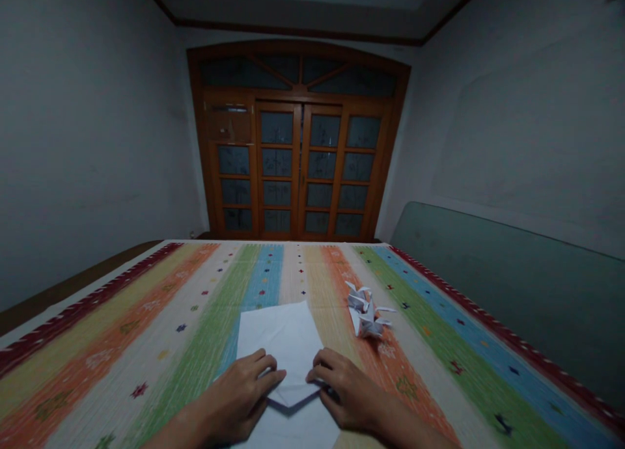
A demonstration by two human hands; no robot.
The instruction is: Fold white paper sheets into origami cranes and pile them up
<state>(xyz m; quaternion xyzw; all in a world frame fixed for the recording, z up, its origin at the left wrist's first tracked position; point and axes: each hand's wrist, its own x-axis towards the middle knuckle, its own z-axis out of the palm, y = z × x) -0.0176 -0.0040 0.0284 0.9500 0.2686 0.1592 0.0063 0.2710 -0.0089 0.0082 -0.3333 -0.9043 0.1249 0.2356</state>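
A white sheet of paper [278,335] lies on the striped tablecloth in front of me, its near part folded over to a blunt point. Under that point, more white paper [293,429] reaches toward the bottom edge of the view. My left hand [247,390] grips the paper's left near edge, with the thumb on top and the fingers curled. At the right near edge, my right hand [336,384] pinches the paper between thumb and curled fingers. Several folded paper cranes [368,315] sit in a cluster to the right, beyond my right hand.
The striped tablecloth [195,345] covers a long table. A greenish panel [478,273] stands along the right side by the wall. Wooden doors with glass panes [300,169] close off the far end. A dark brown edge [73,276] runs along the left.
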